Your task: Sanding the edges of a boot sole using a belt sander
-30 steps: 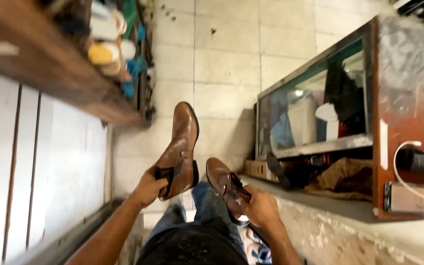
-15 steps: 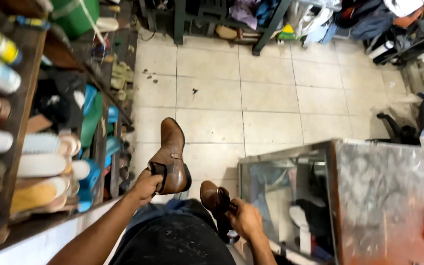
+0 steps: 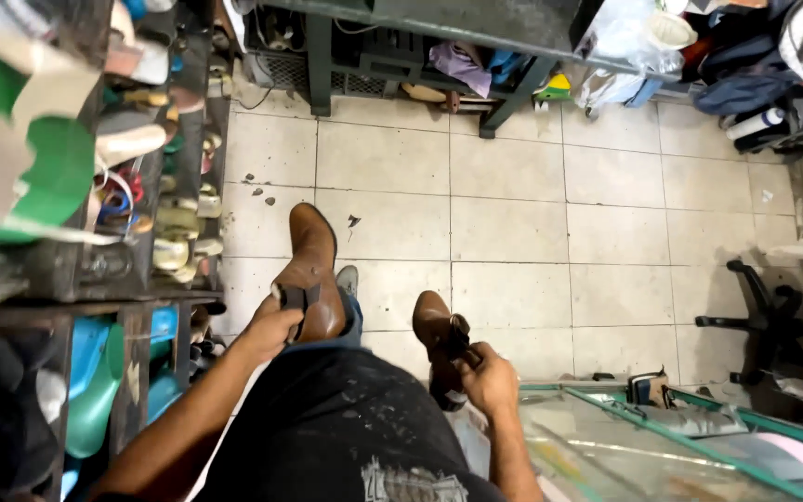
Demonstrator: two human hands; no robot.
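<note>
A cluttered shoe workshop with a pale tiled floor, seen from above as I sit with a brown boot in each hand. Nearest to me, my dark, paint-flecked shirt fills the bottom of the view, and the glass top of a display case lies at my right elbow. My left hand is closed around the ankle of the left boot, fingers wrapped over its elastic side panel, the toe pointing away from me above the tiles. My right hand is clenched on the collar of the right boot, which sits lower and closer to my lap, just beside the case. Both boots are off the floor and well apart from each other. By my reckoning the pair is simply in hand: no brush, cloth or polish is in my fingers, and whether the leather has been worked on I cannot tell. To my left, shelves carry shoe forms and soles. Further off stand an office chair and, at the far wall, a dark metal bench over heaped bags.
</note>
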